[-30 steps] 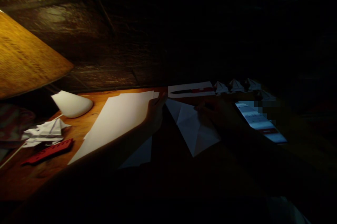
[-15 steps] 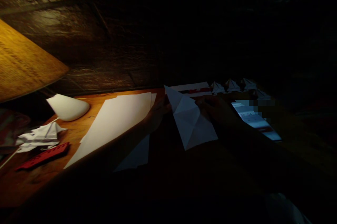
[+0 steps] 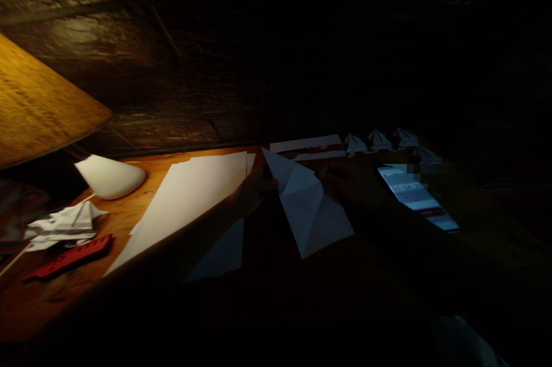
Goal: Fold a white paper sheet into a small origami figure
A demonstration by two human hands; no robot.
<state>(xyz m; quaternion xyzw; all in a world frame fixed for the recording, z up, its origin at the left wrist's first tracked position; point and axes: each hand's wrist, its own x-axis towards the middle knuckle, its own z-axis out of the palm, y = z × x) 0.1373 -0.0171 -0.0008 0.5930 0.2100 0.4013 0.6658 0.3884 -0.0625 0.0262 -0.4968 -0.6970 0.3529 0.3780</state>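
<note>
A creased, partly folded sheet of paper is held up over the dark middle of the table, its pointed corner toward the upper left. My left hand pinches its left edge, thumb against the paper. At the upper right edge, my right hand grips it with bent fingers; deep shadow hides much of this hand. Left of the folded sheet lies a stack of blank white paper, partly covered by my left forearm.
Several small folded paper shapes line the back right, near a lit phone. Behind the hands is a white strip with red. At left are a lampshade, white lamp base, crumpled paper and red ruler-like piece.
The folded paper has shifted slightly left, and its lower corner has dropped a little toward me. Both hands still hold it, with the right hand's fingers moved slightly.
</note>
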